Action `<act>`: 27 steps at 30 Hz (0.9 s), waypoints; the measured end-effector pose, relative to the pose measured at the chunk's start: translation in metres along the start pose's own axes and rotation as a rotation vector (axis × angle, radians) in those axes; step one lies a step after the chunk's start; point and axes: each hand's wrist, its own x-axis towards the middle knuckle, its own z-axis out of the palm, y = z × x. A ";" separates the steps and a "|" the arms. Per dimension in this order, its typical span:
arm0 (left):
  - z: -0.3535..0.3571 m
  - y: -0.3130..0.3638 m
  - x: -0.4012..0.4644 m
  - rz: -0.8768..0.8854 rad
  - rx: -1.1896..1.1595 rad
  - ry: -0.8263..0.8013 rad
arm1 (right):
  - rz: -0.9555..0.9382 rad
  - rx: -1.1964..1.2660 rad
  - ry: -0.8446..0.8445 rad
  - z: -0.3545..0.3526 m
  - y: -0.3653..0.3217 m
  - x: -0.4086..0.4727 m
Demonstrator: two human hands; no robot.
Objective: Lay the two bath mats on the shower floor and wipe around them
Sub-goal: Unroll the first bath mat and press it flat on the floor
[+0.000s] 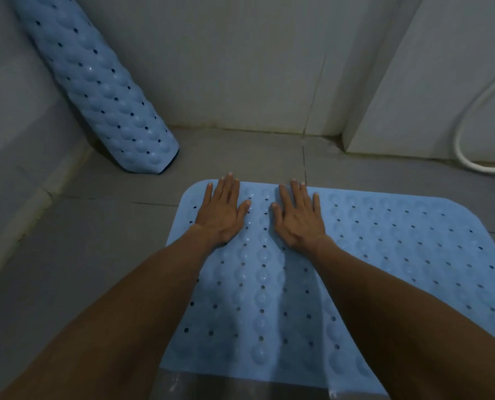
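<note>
There are two blue mats. One mat [356, 255] lies flat on the grey floor [81, 241], its far edge toward the back wall [226, 67]; its long side cannot be told. The rolled mat [101, 88] stands in the left corner, leaning, its top tilted up and to the left. The left hand [221, 210] and right hand [299, 216] lie side by side on the flat mat near its far edge, fingers straight, pressing down and holding nothing. One white hose [471, 134] curves at the right.

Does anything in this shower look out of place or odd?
Only one thing: the second mat is rolled up and leaning in the left corner instead of lying flat. The flat mat sits on the floor tiles, with the left hand and right hand pressing on it, fingers straight.
</note>
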 end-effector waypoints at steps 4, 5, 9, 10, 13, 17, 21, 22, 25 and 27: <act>0.021 -0.006 0.000 0.039 -0.022 0.052 | 0.055 -0.009 0.043 0.020 -0.002 0.001; 0.022 -0.006 0.000 0.044 -0.024 0.073 | 0.055 -0.001 0.049 0.021 -0.002 0.002; 0.016 -0.004 0.006 0.029 -0.014 0.055 | 0.083 0.070 0.040 0.012 -0.003 0.006; 0.014 -0.004 0.007 0.038 0.001 0.046 | 0.098 0.083 0.048 0.011 -0.005 0.006; 0.016 -0.006 0.008 0.094 0.031 0.086 | 0.118 0.059 0.066 0.018 -0.013 0.005; 0.021 -0.011 0.011 0.102 -0.014 0.146 | 0.115 0.046 0.061 0.022 -0.012 0.008; 0.016 -0.006 0.011 0.089 -0.026 0.111 | 0.107 0.070 0.048 0.019 -0.013 0.008; 0.015 -0.005 0.011 0.087 -0.030 0.113 | 0.108 0.077 0.046 0.018 -0.013 0.009; 0.016 -0.005 0.013 0.089 -0.049 0.122 | 0.114 0.073 0.029 0.018 -0.012 0.011; 0.017 -0.005 0.014 0.091 -0.056 0.122 | 0.116 0.061 0.018 0.018 -0.012 0.012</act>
